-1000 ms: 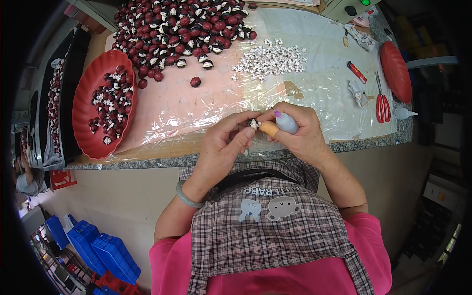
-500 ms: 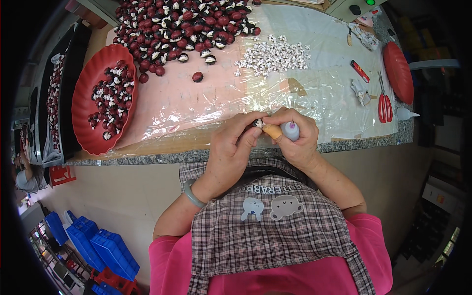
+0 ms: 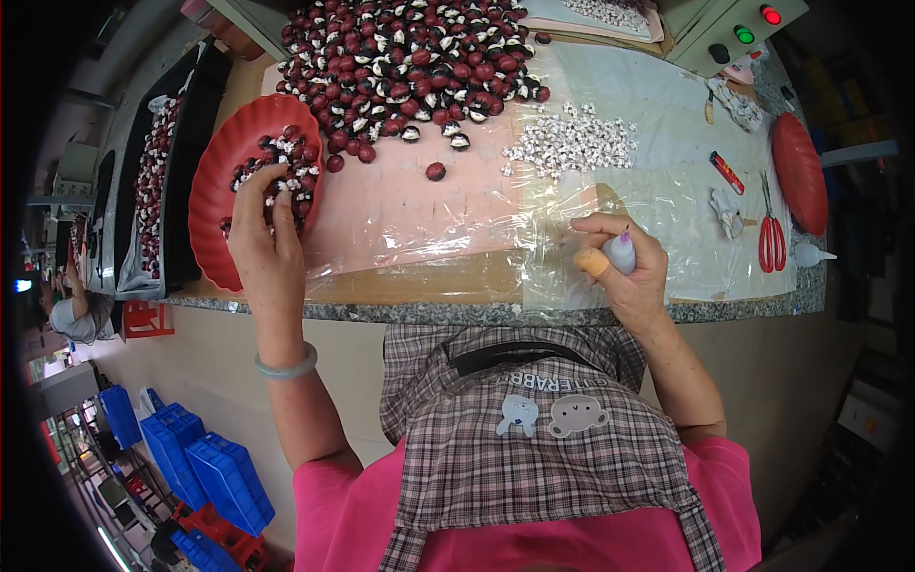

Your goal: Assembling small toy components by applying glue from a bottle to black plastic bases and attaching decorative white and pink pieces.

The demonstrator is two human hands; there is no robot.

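My left hand reaches over the near right part of a red fluted bowl, its thumb and forefinger apart. Small dark-red and black balls with white pieces on them lie in the bowl, some right by my fingertips. Near the table's front edge, my right hand is wrapped round a small translucent squeeze bottle with a purple tip pointing up. An orange finger cover sits on its thumb, and its forefinger stretches out to the left.
A large heap of dark-red, black and white balls lies at the back, with one loose ball in front. Small white pieces are spread beside it. Red-handled scissors, a red lid-like dish and a black tray flank the work area.
My left hand has left the small ball held between both hands and moved left to the red bowl, its fingers parting. My right hand has kept the bottle, now with its tip up.
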